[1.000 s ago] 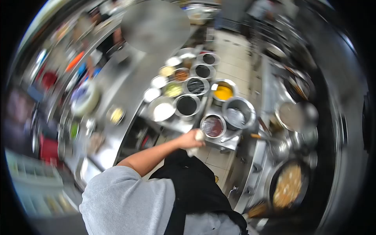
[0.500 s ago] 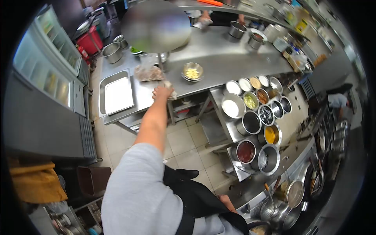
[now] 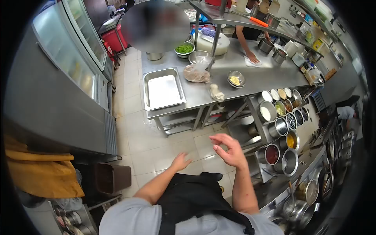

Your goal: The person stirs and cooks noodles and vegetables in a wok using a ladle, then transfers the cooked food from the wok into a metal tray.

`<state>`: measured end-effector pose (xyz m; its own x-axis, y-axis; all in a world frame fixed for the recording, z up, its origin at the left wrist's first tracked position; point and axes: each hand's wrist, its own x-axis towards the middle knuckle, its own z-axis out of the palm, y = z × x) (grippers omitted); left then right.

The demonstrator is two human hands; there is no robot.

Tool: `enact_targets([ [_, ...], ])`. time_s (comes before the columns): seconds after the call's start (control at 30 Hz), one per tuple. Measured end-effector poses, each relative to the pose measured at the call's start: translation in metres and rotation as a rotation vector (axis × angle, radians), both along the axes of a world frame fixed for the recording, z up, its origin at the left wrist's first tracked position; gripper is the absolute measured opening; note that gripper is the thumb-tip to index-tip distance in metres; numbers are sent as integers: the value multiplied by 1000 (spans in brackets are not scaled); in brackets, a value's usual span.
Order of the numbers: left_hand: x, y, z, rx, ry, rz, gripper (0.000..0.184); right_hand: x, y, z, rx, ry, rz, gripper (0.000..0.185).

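My left hand [image 3: 181, 161] is in the air over the tiled floor, open, its fingers slightly blurred, holding nothing. Higher and to the right, my right hand [image 3: 229, 151] is raised with bent fingers apart and nothing in them. Both are away from the steel table [image 3: 196, 100]. A crumpled pale cloth [image 3: 216, 93] lies at the table's front edge. Behind it sits a clear plastic bag [image 3: 197, 74] with brownish contents. A small metal bowl [image 3: 236, 79] of yellowish pieces stands to the right, and a rectangular steel tray [image 3: 163, 89] occupies the left end.
Sauce and ingredient pots [image 3: 270, 154] crowd a lower steel stand on the right. Across the table, another person's hand [image 3: 252, 58] presses a white cloth. A glass-door fridge [image 3: 66, 51] lines the left, with a brown bin [image 3: 113, 178] below. Green vegetables fill a bowl [image 3: 184, 48].
My left hand has let go of the pale cloth at the table edge and drawn back toward me. My right hand has risen into view. The camera view has shifted.
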<state>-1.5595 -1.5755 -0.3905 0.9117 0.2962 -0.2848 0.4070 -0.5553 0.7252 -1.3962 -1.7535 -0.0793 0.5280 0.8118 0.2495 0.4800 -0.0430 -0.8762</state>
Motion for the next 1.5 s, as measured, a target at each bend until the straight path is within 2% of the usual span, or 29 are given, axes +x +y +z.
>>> enact_targets([
  [0.03,-55,17,-31,12,1,131,57,-17,23,42,88,-142,90,29],
  [0.07,-105,45,-46,4,110,153,58,-32,45,79,176,-287,187,28],
  [0.13,-189,105,-48,22,266,236,63,-58,83,146,262,-506,410,26],
  [0.2,-250,186,-63,-9,346,216,64,-91,114,197,331,-764,425,22],
  [0.23,-273,231,-77,76,284,187,64,-104,127,212,375,-818,442,21],
  [0.27,-261,258,-29,114,420,272,65,-117,138,224,425,-856,448,20],
  [0.33,-241,313,44,195,278,394,60,-135,168,239,507,-887,446,18],
  [0.37,-225,345,70,298,294,343,58,-142,184,242,543,-882,446,17],
  [0.47,-179,417,125,347,102,448,56,-147,237,242,609,-860,447,15],
  [0.6,-118,491,151,253,72,436,56,-127,319,227,647,-824,473,13],
  [0.7,-106,563,93,339,109,343,51,-91,389,212,626,-790,485,13],
  [0.73,-105,588,68,375,248,300,47,-73,412,208,587,-795,493,14],
  [0.77,-126,629,-9,235,155,350,41,-53,437,204,522,-805,504,14],
  [0.8,-129,616,5,179,182,434,41,-32,461,196,454,-817,530,15],
  [0.83,-143,624,-16,106,269,459,38,-11,485,187,379,-813,561,15],
  [0.9,-191,622,-55,-169,611,514,35,34,537,164,226,-810,619,19],
  [0.93,-213,621,-60,-309,777,562,35,52,566,145,136,-785,635,22],
  [1.0,-261,623,-90,-504,913,782,23,81,619,118,-75,-700,647,31],
  [1.03,-281,617,-87,-320,378,322,21,92,648,106,-132,-661,655,34],
  [1.07,-299,611,-81,7,-178,-47,19,101,674,95,-187,-627,662,38],
  [1.1,-270,624,-79,-358,339,381,20,110,703,85,-185,-652,666,38],
  [1.13,-249,640,-82,-509,625,646,20,116,737,75,-255,-575,697,39],
  [1.2,-219,681,-81,-585,671,786,21,129,803,41,-321,-525,747,41],
  [1.27,-195,728,-86,-601,629,809,21,132,864,-11,-210,-253,573,43],
  [1.33,-176,786,-97,-556,500,710,22,139,903,-32,-218,-188,512,38],
  [1.4,-156,859,-108,-393,11,371,23,145,936,-58,-234,-108,400,35],
  [1.47,-117,960,-122,-305,-262,136,24,159,960,-91,-342,-113,257,41],
  [1.5,-65,1025,-129,-361,158,292,30,168,973,-98,-354,-108,203,41],
])
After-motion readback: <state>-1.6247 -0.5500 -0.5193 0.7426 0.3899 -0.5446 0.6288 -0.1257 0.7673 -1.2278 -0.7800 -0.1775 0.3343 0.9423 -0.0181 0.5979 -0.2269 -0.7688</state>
